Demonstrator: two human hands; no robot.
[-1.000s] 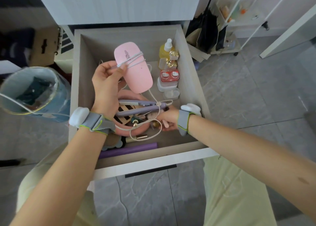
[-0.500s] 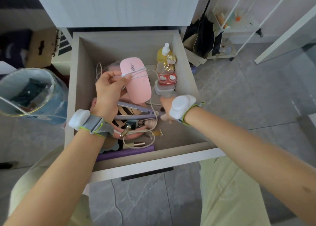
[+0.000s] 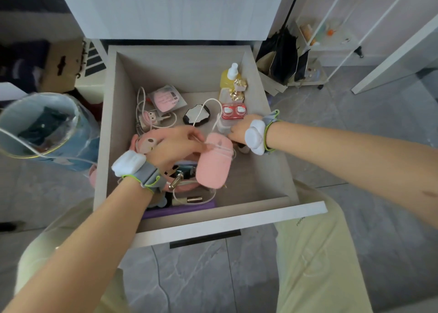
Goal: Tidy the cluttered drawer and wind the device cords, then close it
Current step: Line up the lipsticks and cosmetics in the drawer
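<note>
Head view showed you mid-way through winding the cord [image 3: 214, 123] around the pink device [image 3: 213, 164], which sat at the drawer's [image 3: 111, 123] centre. Your left hand [image 3: 176, 144] pinched the wrapped turns at the device's 11 o'clock. Your right hand [image 3: 240, 131], at 2 o'clock, seemingly held the slack; its grip was hidden. Next, I judged, came another turn, then tucking the end.

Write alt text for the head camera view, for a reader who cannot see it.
Two bare hands work in an open drawer: the left hand holds a pink device with a white cord wound round it, the right hand reaches beside it. Bottles, a red case, a black compact and loose cables lie behind.
</note>
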